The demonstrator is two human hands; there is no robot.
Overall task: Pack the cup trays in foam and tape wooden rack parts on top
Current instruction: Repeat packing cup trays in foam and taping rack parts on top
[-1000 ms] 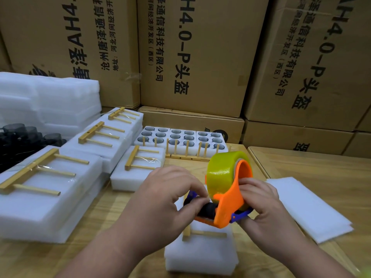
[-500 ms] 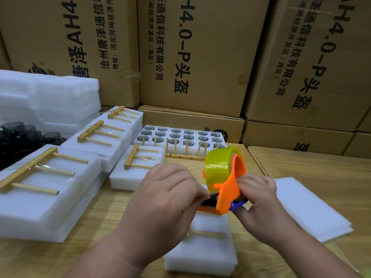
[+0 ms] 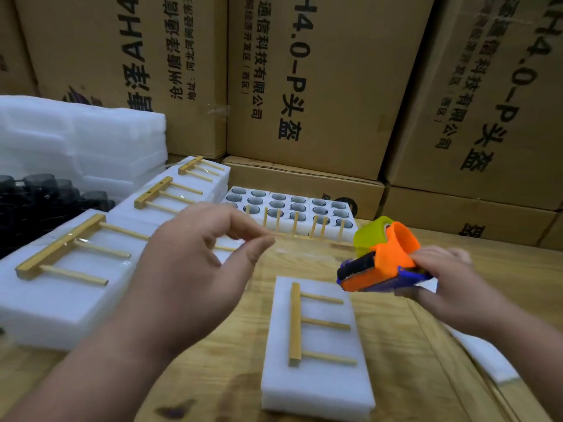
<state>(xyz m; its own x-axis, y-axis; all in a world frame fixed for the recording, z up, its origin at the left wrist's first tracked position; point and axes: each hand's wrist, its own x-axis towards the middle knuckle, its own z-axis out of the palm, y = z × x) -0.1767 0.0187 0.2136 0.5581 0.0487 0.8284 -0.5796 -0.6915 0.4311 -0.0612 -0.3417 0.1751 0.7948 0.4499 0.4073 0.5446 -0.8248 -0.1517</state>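
Note:
A white foam package lies on the wooden table in front of me, with a wooden rack part lying loose on top. My right hand grips an orange tape dispenser with a yellowish roll, held just above the package's far right corner. My left hand hovers to the left of the package, thumb and forefinger pinched together at the level of the dispenser's mouth; the clear tape end between them is barely visible.
Several taped foam packages with rack parts line the left side. A foam tray of cups and upright wooden racks stand behind. Black cups, stacked foam, a foam sheet, cardboard boxes surround.
My hands have drawn apart: the left moved left and up with fingers pinched, the right carried the dispenser to the right, uncovering the package and its rack part.

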